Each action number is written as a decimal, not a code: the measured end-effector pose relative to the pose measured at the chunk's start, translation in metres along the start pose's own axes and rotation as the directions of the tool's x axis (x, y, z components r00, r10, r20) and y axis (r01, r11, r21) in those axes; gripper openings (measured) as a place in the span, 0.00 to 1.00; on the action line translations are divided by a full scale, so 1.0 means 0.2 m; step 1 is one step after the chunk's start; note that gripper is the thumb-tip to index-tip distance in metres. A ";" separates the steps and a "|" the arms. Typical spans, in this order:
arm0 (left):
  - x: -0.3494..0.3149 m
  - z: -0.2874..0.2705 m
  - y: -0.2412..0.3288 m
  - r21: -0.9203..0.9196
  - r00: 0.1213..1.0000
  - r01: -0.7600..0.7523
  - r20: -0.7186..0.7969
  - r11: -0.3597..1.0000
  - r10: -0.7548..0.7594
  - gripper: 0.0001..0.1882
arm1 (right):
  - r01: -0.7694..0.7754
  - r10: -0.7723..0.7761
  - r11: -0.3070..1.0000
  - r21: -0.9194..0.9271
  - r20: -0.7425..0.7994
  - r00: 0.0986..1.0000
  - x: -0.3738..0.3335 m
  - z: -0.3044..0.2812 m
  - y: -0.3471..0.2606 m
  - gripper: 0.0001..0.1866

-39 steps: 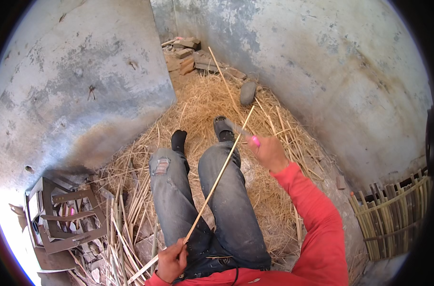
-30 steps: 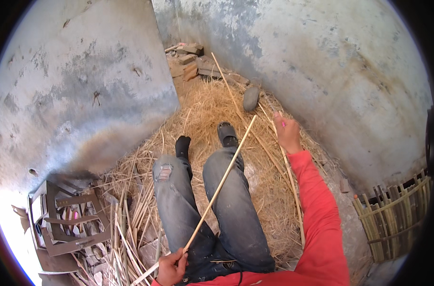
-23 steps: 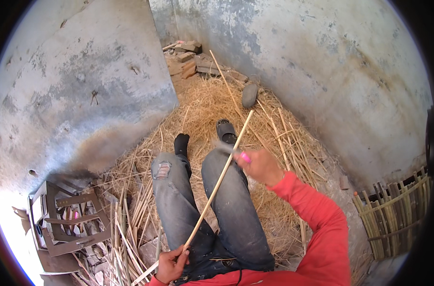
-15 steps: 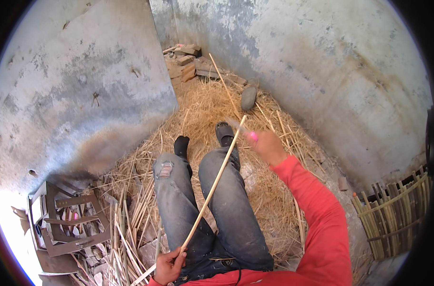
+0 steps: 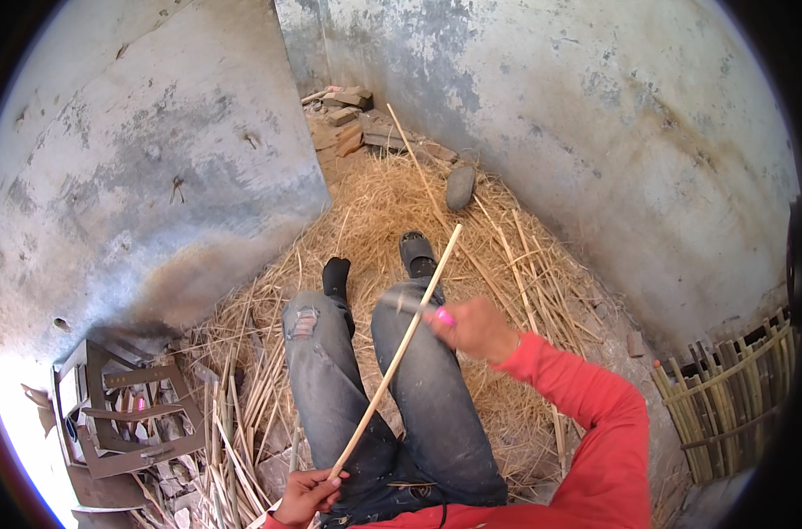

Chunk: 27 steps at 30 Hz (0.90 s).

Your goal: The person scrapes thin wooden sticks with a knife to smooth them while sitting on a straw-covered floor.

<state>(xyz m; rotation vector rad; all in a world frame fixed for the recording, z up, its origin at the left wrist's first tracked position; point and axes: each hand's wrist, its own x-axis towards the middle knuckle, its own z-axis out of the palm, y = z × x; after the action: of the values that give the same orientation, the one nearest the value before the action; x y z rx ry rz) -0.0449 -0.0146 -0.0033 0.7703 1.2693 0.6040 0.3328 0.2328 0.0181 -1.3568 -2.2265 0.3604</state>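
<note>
My left hand (image 5: pixel 308 495), low in the view, is closed around the lower part of a long pale bamboo strip (image 5: pixel 387 377). The strip slants up over my right thigh, its far tip standing above my right knee. My right hand (image 5: pixel 477 330) is closed on a knife (image 5: pixel 397 303), whose motion-blurred blade points left and crosses the strip at the upper part. A bright pink patch shows at my right thumb; whether it is the handle or a wrap I cannot make out. Whether the blade touches the strip is unclear.
Straw-like shavings (image 5: pixel 392 189) cover the floor around my feet. More bamboo strips (image 5: pixel 233 432) lie to my left. A grey stone (image 5: pixel 460 187) and bricks (image 5: pixel 344 115) are ahead. A broken brown frame (image 5: pixel 145 414) stands left, a slatted bamboo basket (image 5: pixel 727 397) right, with walls (image 5: pixel 595 159) beyond.
My right hand with the knife has moved toward me and slightly left, from the strip's far tip down along it. My left hand and the strip have shifted slightly.
</note>
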 end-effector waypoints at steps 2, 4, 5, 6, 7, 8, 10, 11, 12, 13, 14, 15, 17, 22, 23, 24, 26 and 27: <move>0.00 0.00 0.00 -0.092 0.998 0.046 0.043 0.995 -0.042 0.16 | 0.027 -0.027 1.000 0.004 -0.018 0.999 0.00 0.00 -0.03 0.31; -0.02 0.01 0.02 -0.085 1.000 0.026 0.003 0.996 -0.025 0.17 | 0.045 -0.045 0.999 0.012 -0.029 0.999 0.03 -0.02 -0.03 0.32; -0.03 0.01 0.03 -0.083 1.000 0.028 0.005 0.996 -0.027 0.17 | -0.045 0.044 0.999 -0.011 -0.081 0.996 0.08 -0.06 0.04 0.32; -0.04 0.02 0.06 -0.054 0.999 0.032 -0.022 0.998 -0.033 0.16 | -0.131 0.125 0.991 -0.030 -0.140 0.982 0.14 -0.11 0.10 0.31; -0.04 0.03 0.08 -0.026 0.998 0.033 -0.045 0.999 -0.034 0.16 | -0.130 0.124 0.991 -0.035 -0.150 0.981 0.18 -0.16 0.18 0.31; -0.04 0.02 0.07 -0.023 0.999 0.025 -0.042 0.999 -0.026 0.16 | -0.176 0.163 0.982 -0.063 -0.170 0.972 0.20 -0.21 0.27 0.32; -0.03 0.01 0.05 -0.027 0.999 0.027 -0.041 0.999 -0.029 0.16 | -0.214 0.194 0.972 -0.092 -0.190 0.962 0.21 -0.23 0.26 0.32; -0.02 0.01 0.05 -0.028 0.999 0.021 -0.041 0.999 -0.022 0.16 | -0.117 0.109 0.991 -0.064 -0.115 0.987 0.16 -0.19 0.20 0.33; -0.02 0.01 0.04 -0.051 0.999 0.027 -0.030 0.998 -0.028 0.16 | -0.023 0.022 0.999 -0.025 -0.034 0.999 0.12 -0.16 0.14 0.34; -0.02 0.01 0.03 -0.071 0.999 0.038 -0.019 0.997 -0.039 0.16 | -0.026 0.025 0.999 -0.021 -0.029 0.999 0.10 -0.13 0.09 0.34; -0.03 0.01 0.04 -0.072 0.999 0.044 -0.021 0.996 -0.046 0.16 | 0.033 -0.034 0.999 -0.039 -0.038 0.999 0.08 -0.11 0.05 0.33; -0.03 0.02 0.05 -0.066 0.998 0.047 -0.028 0.997 -0.049 0.16 | 0.090 -0.093 0.994 -0.056 -0.047 0.995 0.07 -0.09 0.03 0.33; -0.05 0.01 0.04 -0.056 0.998 0.056 -0.030 0.997 -0.058 0.16 | -0.083 0.081 0.996 -0.041 -0.054 0.995 0.13 -0.15 0.13 0.33; -0.03 0.00 0.11 -0.184 0.991 0.123 0.072 0.975 -0.112 0.14 | -0.070 0.066 0.992 -0.106 -0.043 0.997 0.13 -0.17 0.13 0.34; -0.03 0.00 0.10 -0.187 0.991 0.122 0.070 0.975 -0.111 0.14 | -0.032 0.033 0.995 -0.098 0.007 0.999 0.11 -0.14 0.09 0.34; -0.03 -0.01 0.10 -0.228 0.987 0.146 0.093 0.963 -0.128 0.14 | 0.045 -0.048 0.997 -0.066 -0.048 0.998 0.06 -0.08 0.07 0.34; -0.02 -0.04 0.07 -0.266 0.982 0.176 0.117 0.948 -0.149 0.14 | 0.119 -0.122 0.992 -0.037 -0.102 0.987 0.04 -0.05 0.10 0.34; -0.02 -0.09 0.02 -0.358 0.966 0.223 0.210 0.907 -0.154 0.14 | -0.037 0.037 0.999 0.012 -0.085 0.996 0.09 -0.07 0.13 0.33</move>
<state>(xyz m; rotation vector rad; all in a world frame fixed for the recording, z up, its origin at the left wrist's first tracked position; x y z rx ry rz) -0.0626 -0.0119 -0.0001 0.3627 1.0069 0.5855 0.3540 0.2603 0.0221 -1.3836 -2.1297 0.3209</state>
